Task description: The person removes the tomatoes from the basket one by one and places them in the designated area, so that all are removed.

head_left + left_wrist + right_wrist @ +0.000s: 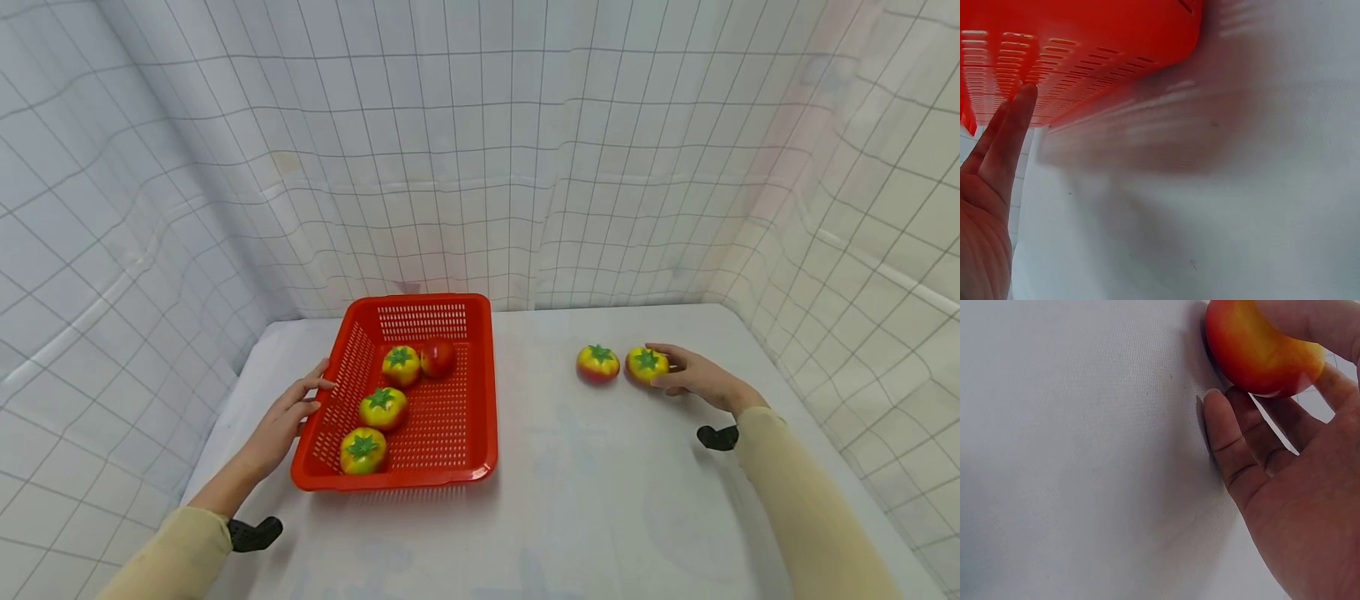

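Observation:
A red plastic basket with slotted walls stands on the left of the table, holding several yellow-red toy tomatoes with green star-shaped tops. My left hand touches its left side; in the left wrist view the extended fingers lie against the slotted outer wall. On the right, my right hand holds a toy tomato between thumb and fingers. The right wrist view shows this tomato's red-orange side close to the tabletop. Another toy tomato sits just left of it.
The white table carries the basket and tomatoes. White grid-patterned curtains hang behind it and along both sides. One round item in the basket shows only a plain red surface. Black devices are worn at both wrists.

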